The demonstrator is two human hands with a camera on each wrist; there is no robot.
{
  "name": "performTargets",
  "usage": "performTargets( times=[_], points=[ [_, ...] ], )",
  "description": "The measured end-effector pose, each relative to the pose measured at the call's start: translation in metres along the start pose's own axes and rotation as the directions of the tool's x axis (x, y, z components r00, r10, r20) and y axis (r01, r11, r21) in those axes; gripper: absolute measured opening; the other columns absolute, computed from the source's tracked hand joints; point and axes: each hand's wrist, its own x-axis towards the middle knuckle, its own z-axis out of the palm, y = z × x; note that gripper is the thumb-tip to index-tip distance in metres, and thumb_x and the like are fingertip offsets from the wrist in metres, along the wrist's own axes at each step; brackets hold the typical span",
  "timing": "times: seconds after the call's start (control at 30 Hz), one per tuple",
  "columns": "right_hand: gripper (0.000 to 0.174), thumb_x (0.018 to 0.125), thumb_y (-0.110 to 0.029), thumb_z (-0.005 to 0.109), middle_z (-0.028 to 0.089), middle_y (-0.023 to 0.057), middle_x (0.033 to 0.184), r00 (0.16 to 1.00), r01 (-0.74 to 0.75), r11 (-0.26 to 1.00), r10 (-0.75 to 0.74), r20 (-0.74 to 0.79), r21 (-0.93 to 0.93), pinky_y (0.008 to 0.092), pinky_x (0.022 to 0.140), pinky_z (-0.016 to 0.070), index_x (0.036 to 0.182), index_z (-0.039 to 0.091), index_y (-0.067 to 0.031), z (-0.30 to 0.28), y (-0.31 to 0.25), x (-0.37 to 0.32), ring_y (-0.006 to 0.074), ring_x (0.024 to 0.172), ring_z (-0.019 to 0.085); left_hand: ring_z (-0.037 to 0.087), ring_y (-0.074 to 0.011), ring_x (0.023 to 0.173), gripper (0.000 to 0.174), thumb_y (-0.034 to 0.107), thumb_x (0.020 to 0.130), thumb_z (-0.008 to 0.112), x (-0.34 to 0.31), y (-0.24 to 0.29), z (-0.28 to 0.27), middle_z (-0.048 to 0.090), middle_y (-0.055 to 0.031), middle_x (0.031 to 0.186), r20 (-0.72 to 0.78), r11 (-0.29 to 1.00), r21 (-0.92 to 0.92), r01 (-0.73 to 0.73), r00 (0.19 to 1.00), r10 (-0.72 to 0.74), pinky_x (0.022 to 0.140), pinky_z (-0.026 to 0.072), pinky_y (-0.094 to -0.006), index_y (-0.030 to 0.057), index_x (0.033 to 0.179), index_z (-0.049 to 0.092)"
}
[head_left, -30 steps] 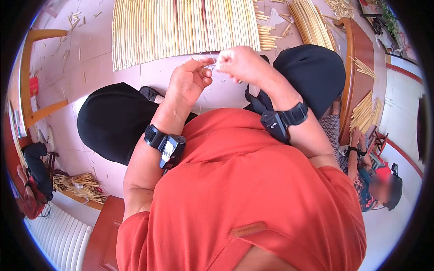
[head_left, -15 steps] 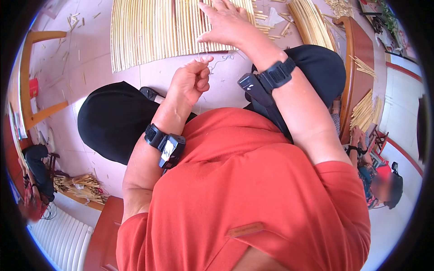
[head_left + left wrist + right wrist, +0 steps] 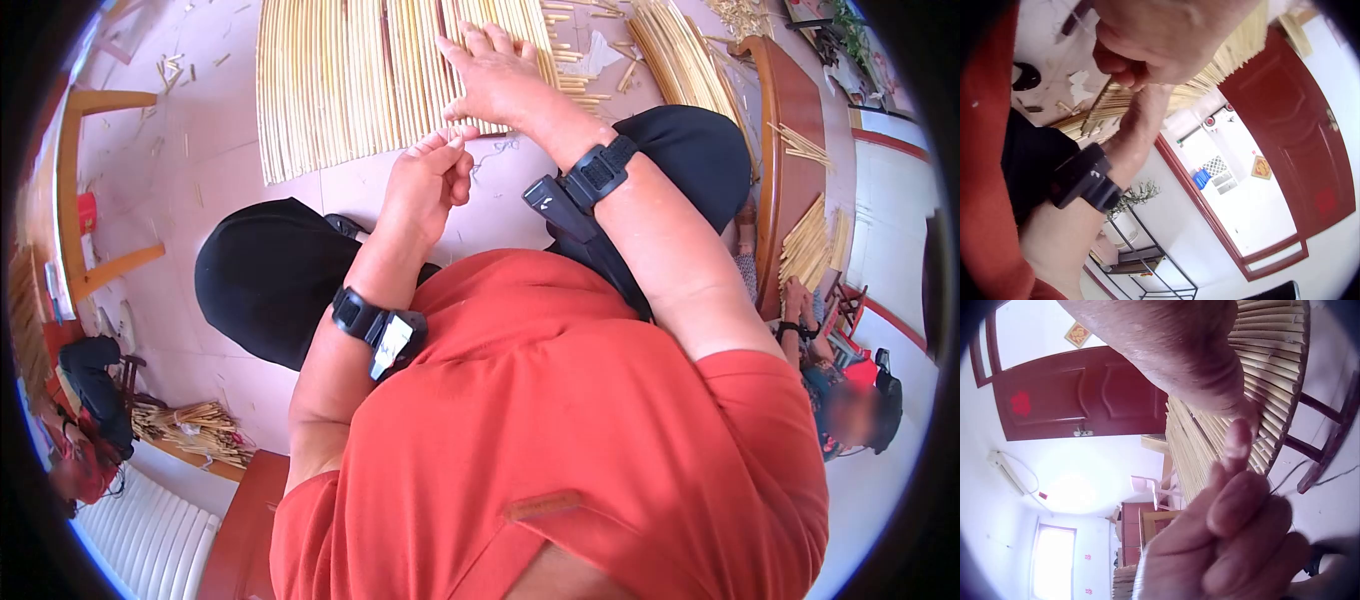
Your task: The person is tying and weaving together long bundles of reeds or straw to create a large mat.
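A mat of pale reed stalks (image 3: 320, 110), laid side by side, lies in front of the person. My left hand (image 3: 428, 180) is at its near edge, fingers curled, thumb and forefinger pinching a thin thread. Loose thread (image 3: 492, 152) trails to the right of those fingertips, over the floor. Fingers spread, my right hand (image 3: 500, 88) rests on the mat just beyond the left. In the right wrist view the left hand (image 3: 1241, 531) shows its curled fingers below the mat edge. The right hand (image 3: 1154, 44) hides part of the stalks in the left wrist view.
A bundle of stalks (image 3: 685, 60) lies right of the mat, beside a wooden bench (image 3: 790, 190) with more stalks on it. Dark red legs (image 3: 1319, 450) show under the mat edge. Another person (image 3: 850, 410) sits at far right; a wooden frame (image 3: 75, 200) stands left.
My right hand has left its place beside the left hand, spread its fingers and come down on the mat. The left hand stays near the edge. The head view has shifted slightly.
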Motion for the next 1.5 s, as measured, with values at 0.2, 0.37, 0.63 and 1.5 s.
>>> performTargets(
  times=[0.2,0.37,0.63,1.5],
  points=[
    [0.049,0.081,-0.041,0.065,0.059,0.0133,0.121,0.985,0.046,0.882,0.037,-0.166,0.468,0.0388,0.097,0.0395,0.119,0.062,-0.012,0.001,0.022,-0.023,0.0249,0.117,0.052,0.038,-0.0052,0.046,0.021,0.021,0.098,0.049,-0.067,0.03,0.005,0.047,0.0029,0.058,0.165,0.928,0.362,-0.083,0.986,0.023,0.043,0.0275,-0.0204,0.0036,0.097,0.061],
    [0.038,0.093,-0.036,0.054,0.07,0.012,0.088,0.809,-0.376,0.673,-0.096,0.579,0.637,0.031,0.07,0.0523,0.093,0.069,-0.0008,-0.003,0.011,-0.09,0.016,0.077,0.067,0.04,-0.0035,0.047,0.024,0.022,0.097,0.052,-0.109,0.011,0.002,0.049,0.003,0.058,0.278,0.825,0.551,-0.13,0.96,-0.035,0.044,0.0308,-0.0182,0.0009,0.095,0.064],
    [0.031,0.098,-0.029,0.049,0.064,0.0102,0.083,0.815,-0.575,-0.611,-0.37,0.446,0.544,0.0236,0.051,0.0435,0.099,0.062,-0.0003,0.02,-0.003,-0.116,0.013,0.062,0.058,0.063,-0.0196,0.078,0.015,0.002,0.085,0.059,-0.117,-0.008,0.01,0.067,-0.0107,0.088,0.625,0.255,0.774,-0.58,0.764,-0.159,0.074,0.05,-0.0291,-0.001,0.099,0.065],
    [0.015,0.087,-0.01,0.055,0.059,0.0003,0.07,0.966,0.258,0.433,-0.114,-0.231,0.864,0.0215,0.054,0.0405,0.075,0.061,-0.0012,-0.155,0.007,-0.209,0.0054,0.059,0.049,0.058,-0.0214,0.08,0.014,0.017,0.088,0.059,-0.17,0.073,0.028,0.06,-0.0073,0.077,0.627,0.546,-0.114,-0.83,0.366,0.688,0.092,0.0444,-0.0465,0.0039,0.084,0.059]
  ],
)
